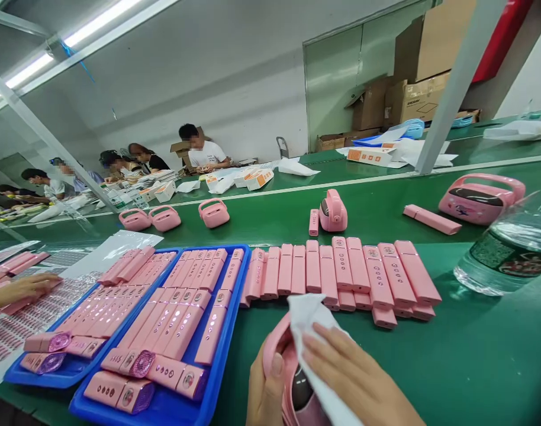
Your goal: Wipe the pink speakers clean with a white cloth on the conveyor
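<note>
At the bottom centre, my left hand [266,387] is wrapped round a pink portable speaker [301,387] with a carrying handle and a dark front panel. My right hand [357,373] presses a white cloth [306,312] against the speaker's side, fingers flat over it. The cloth and both hands hide much of the speaker. Just beyond lies a stacked row of pink bar-shaped microphones [312,266], some with buttons facing up. To the left, a blue tray [221,384] holds more such microphones, several with purple mesh ends.
Another blue tray [44,378] stands farther left, beside a co-worker's hand [26,290] over sticker sheets. A water bottle [496,266] is at the right. Pink speakers [335,213] stand on the green belt behind. A slanted metal post [448,89] rises at right.
</note>
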Available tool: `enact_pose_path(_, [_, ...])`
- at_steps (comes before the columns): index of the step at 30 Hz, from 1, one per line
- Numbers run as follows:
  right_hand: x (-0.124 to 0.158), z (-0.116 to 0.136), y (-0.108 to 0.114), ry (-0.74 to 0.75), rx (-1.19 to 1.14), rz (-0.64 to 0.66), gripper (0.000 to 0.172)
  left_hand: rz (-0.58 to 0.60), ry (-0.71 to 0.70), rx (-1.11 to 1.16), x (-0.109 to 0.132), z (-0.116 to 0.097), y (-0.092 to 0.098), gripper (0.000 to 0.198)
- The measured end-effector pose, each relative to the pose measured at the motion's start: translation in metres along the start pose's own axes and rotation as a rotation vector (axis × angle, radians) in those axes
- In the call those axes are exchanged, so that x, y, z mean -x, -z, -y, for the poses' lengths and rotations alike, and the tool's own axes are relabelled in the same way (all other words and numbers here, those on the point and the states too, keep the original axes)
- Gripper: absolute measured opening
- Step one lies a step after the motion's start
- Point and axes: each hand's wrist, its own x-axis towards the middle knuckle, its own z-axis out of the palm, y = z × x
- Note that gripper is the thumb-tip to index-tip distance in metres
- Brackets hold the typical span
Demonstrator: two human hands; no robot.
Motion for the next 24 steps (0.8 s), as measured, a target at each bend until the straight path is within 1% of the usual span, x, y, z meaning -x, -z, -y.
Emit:
enact_pose_path(2, [0.005, -0.008, 0.001, 0.141, 0.095, 0.019, 0.057, 0.015, 0.006, -0.002, 0.000, -0.001, 0.001, 0.047])
enact_pose_path(3, [0.008, -0.014, 0.001, 0.164, 0.132, 0.006, 0.055, 0.023, 0.006, 0.000, -0.001, -0.001, 0.001, 0.046])
enact_pose_path(4, [0.013, -0.020, 0.001, 0.142, 0.152, -0.011, 0.052, 0.033, -0.001, 0.005, -0.003, -0.001, 0.001, 0.048])
enact_pose_path(6, [0.020, -0.030, 0.001, 0.014, 0.139, -0.035, 0.047, 0.084, -0.014, 0.034, -0.006, -0.002, 0.001, 0.055])
enact_pose_path(8, [0.022, -0.032, 0.002, -0.104, 0.140, -0.053, 0.045, 0.129, -0.005, 0.068, -0.008, -0.002, 0.000, 0.059])
enact_pose_path(9, [0.021, -0.029, 0.002, -0.095, 0.157, -0.082, 0.045, 0.128, 0.006, 0.078, -0.007, -0.001, 0.000, 0.059])
enact_pose_path(11, [0.015, -0.018, 0.000, 0.012, 0.201, -0.123, 0.047, 0.084, 0.032, 0.075, -0.004, -0.001, 0.001, 0.055])
enact_pose_path(13, [0.010, -0.009, -0.003, 0.130, 0.197, -0.100, 0.053, 0.036, 0.043, 0.063, 0.000, 0.000, 0.002, 0.052])
enact_pose_path(14, [0.010, -0.008, -0.006, 0.149, 0.174, -0.084, 0.056, 0.027, 0.041, 0.056, 0.001, 0.001, 0.002, 0.051])
enact_pose_path(15, [0.011, -0.008, -0.008, 0.110, 0.152, -0.077, 0.057, 0.026, 0.032, 0.045, 0.001, 0.003, 0.003, 0.050])
enact_pose_path(16, [0.013, -0.010, -0.011, 0.039, 0.120, -0.074, 0.054, 0.028, 0.016, 0.028, 0.000, 0.006, 0.005, 0.051])
enact_pose_path(18, [0.019, -0.016, -0.014, -0.151, -0.006, -0.083, 0.051, 0.056, -0.038, -0.012, -0.003, 0.012, 0.010, 0.055])
enact_pose_path(21, [0.024, -0.017, -0.015, -0.504, -0.349, -0.071, 0.052, 0.064, -0.096, -0.119, -0.005, 0.024, 0.024, 0.057])
enact_pose_path(24, [0.021, -0.009, -0.011, -0.818, -0.714, -0.075, 0.058, 0.000, -0.106, -0.205, 0.005, 0.033, 0.042, 0.052])
